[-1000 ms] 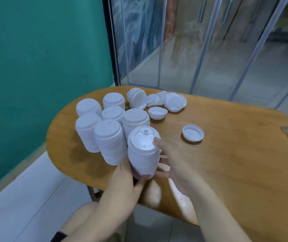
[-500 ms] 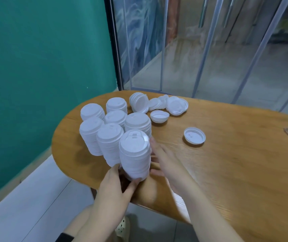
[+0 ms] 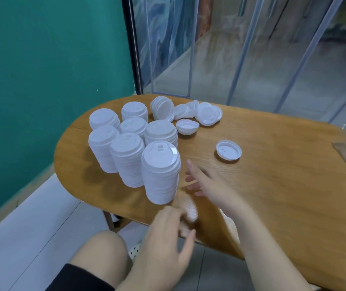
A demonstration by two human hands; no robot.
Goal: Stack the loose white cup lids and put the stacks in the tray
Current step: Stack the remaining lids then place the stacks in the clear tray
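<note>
Hands (image 3: 189, 217) hung open and empty beside the nearest stack (image 3: 161, 173) on the desk (image 3: 273, 196); gathering the loose lid (image 3: 228, 152) at right probably came next.

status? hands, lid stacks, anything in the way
Left hand and right hand open, no grip. Nearest lid stack upright on table, untouched. Loose lid lies alone. No tray visible.

Setting: likely a café or drinks-shop corner, though not certain. Evidence: rounded wooden table (image 3: 273, 185) bearing many stacks of white disposable cup lids (image 3: 159, 175); teal painted wall (image 3: 52, 59); clear plastic strip curtain (image 3: 231, 49) across a doorway; pale tiled floor (image 3: 31, 227).
</note>
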